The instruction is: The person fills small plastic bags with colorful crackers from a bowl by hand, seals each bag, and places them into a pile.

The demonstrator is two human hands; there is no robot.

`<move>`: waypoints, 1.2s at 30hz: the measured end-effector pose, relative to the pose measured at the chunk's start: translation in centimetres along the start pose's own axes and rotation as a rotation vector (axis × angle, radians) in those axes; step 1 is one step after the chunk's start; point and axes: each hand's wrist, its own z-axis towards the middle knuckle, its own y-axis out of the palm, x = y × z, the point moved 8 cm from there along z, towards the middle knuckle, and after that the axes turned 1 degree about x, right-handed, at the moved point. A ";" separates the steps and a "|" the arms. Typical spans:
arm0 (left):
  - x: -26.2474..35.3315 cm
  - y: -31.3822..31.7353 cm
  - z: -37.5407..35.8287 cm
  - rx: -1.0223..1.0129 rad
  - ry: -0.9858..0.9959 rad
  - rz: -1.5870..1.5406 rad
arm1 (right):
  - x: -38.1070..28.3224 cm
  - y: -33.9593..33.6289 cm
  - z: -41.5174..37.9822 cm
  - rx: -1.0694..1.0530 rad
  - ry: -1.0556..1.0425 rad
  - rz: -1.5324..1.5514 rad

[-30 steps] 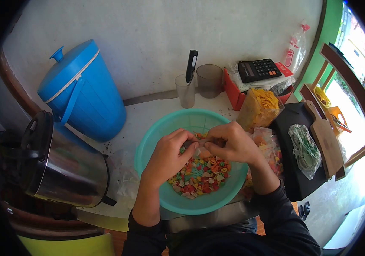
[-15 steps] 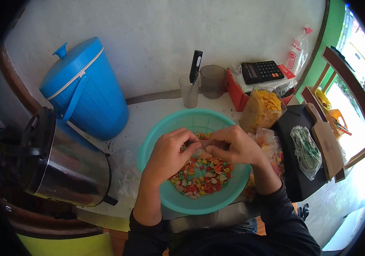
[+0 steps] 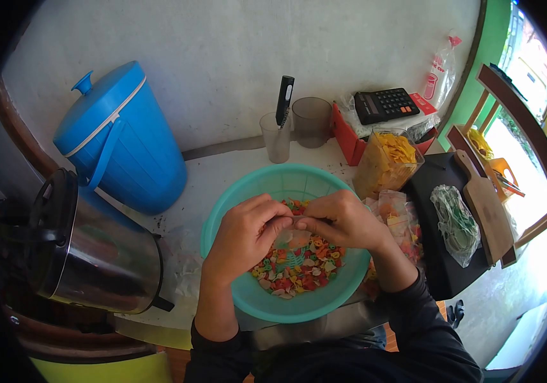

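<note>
Over a turquoise plastic basin [image 3: 221, 210], my left hand [image 3: 243, 235] and my right hand [image 3: 343, 220] meet with thumbs and fingertips pinched together. Between them they grip the top edge of a small clear plastic bag [image 3: 291, 239], which hangs down with some pale and orange bits showing through it. Beneath the bag, colourful small snack pieces [image 3: 299, 276] in red, orange, yellow, green and cream cover the basin's slotted bottom. Filled clear bags [image 3: 401, 223] of similar pieces lie right of the basin, beside my right forearm.
At left stand a blue cooler jug [image 3: 133, 140] and a steel pot [image 3: 110, 249]. Behind the basin are two plastic cups [image 3: 277, 143], one holding a black-handled tool [image 3: 284, 101]. To the right: a tub of yellow chips [image 3: 388, 163], a calculator [image 3: 386, 105], and a wooden cutting board [image 3: 487, 210].
Both hands stay pinched on the bag, and its hanging part shows more clearly below the fingers. The whole view has shifted slightly.
</note>
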 end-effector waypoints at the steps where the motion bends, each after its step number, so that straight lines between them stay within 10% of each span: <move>1: 0.0 0.1 0.1 0.006 -0.006 -0.011 | 0.1 0.0 -0.1 0.018 -0.019 -0.012; 26: -2.6 1.4 -0.4 -0.077 -0.333 -0.350 | 1.1 1.3 -0.3 -0.129 0.096 -0.051; 36: -2.0 1.6 -0.4 -0.063 -0.178 -0.358 | 0.7 1.1 -0.4 -0.239 0.155 0.082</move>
